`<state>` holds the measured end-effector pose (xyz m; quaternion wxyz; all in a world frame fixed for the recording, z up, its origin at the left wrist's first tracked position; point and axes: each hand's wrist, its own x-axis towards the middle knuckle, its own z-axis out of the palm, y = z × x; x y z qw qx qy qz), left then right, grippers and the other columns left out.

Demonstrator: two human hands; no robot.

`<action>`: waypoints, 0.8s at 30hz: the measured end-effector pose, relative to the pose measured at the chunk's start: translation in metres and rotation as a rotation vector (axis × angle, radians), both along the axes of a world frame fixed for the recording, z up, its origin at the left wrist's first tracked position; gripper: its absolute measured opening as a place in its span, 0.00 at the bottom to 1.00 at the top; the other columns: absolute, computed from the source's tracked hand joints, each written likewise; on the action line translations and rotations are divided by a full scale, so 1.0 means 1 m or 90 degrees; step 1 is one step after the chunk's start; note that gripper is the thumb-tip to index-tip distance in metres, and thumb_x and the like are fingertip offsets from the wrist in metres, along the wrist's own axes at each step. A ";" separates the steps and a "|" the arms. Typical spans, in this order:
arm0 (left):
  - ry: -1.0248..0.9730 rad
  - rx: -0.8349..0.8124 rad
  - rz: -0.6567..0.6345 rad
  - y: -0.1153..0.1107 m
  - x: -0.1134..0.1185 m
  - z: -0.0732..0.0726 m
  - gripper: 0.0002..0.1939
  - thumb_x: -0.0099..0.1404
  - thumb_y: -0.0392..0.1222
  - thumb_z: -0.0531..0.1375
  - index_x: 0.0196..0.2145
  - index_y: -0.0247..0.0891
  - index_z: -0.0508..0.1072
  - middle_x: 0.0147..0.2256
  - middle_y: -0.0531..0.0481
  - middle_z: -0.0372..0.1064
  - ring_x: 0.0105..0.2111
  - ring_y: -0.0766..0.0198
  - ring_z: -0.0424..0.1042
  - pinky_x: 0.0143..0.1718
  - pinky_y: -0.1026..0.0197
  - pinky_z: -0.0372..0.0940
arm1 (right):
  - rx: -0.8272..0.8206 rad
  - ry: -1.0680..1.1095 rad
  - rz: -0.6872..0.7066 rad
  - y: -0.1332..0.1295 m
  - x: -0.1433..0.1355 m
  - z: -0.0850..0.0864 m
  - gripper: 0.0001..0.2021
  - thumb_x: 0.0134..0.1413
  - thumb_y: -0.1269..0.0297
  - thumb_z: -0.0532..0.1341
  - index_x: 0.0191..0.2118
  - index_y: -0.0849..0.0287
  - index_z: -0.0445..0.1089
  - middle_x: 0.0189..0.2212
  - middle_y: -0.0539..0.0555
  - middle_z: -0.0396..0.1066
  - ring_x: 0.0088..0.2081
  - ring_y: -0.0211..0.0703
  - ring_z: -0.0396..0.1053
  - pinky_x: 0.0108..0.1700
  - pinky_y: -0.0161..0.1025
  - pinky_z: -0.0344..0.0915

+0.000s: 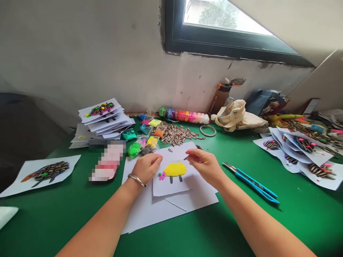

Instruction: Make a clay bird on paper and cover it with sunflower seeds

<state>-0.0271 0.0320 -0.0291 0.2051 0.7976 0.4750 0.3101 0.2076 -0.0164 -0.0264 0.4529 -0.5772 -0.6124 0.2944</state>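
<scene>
Green tabletop (80, 228) against a scuffed pale wall (80, 53); dark-framed window (222, 42) above, cut off by the top edge. Flat item (108, 160) left of the papers pixelated out, unreadable. White object (7, 216) at left edge mostly out of view. Dark pen-like end (198, 146) partly hidden behind the right hand (199, 162).

Clay animal (175, 169), yellow body, pink head, green ball at its snout, two dark legs, lies flat on a small white sheet (163, 189) over larger sheets (144, 217). Sits between the two hands: head toward the left hand (147, 166), rump just beside the right fingertips. Single seed (170, 150) on paper above its back; seed heap (175, 134) beyond.

Right thumb and forefinger pinched together on a dark sliver (185, 158), too small to identify, held near the rump. Left hand curled at the small sheet's left edge, thumb beside forefinger; remaining fingertips hidden, so grip there cannot be told.
</scene>
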 end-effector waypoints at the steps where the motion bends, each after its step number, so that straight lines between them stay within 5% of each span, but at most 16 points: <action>1: 0.004 0.000 -0.006 0.000 0.000 0.000 0.16 0.64 0.46 0.52 0.33 0.42 0.79 0.36 0.51 0.79 0.38 0.60 0.77 0.41 0.61 0.70 | -0.002 -0.001 0.022 -0.001 -0.008 0.002 0.10 0.52 0.64 0.60 0.40 0.57 0.74 0.34 0.52 0.75 0.34 0.42 0.72 0.38 0.38 0.68; 8: 0.025 -0.002 -0.055 -0.001 0.000 -0.001 0.14 0.64 0.43 0.53 0.32 0.42 0.78 0.35 0.51 0.79 0.37 0.60 0.76 0.42 0.61 0.69 | 0.038 -0.137 0.135 -0.001 -0.049 0.000 0.10 0.55 0.73 0.56 0.33 0.56 0.74 0.32 0.52 0.71 0.35 0.40 0.67 0.36 0.36 0.64; 17: 0.033 -0.038 -0.059 0.003 0.000 -0.005 0.11 0.62 0.41 0.55 0.31 0.42 0.78 0.35 0.52 0.78 0.38 0.60 0.75 0.44 0.60 0.68 | 0.098 -0.288 0.116 0.006 -0.053 -0.025 0.07 0.55 0.72 0.60 0.34 0.55 0.75 0.31 0.52 0.73 0.37 0.43 0.66 0.40 0.39 0.61; 24: 0.032 -0.052 -0.071 0.003 0.002 -0.006 0.09 0.61 0.40 0.56 0.32 0.42 0.78 0.36 0.51 0.78 0.41 0.59 0.74 0.47 0.58 0.67 | 0.130 -0.321 0.117 0.004 -0.054 -0.026 0.05 0.55 0.70 0.62 0.32 0.54 0.74 0.31 0.52 0.73 0.36 0.43 0.65 0.41 0.40 0.59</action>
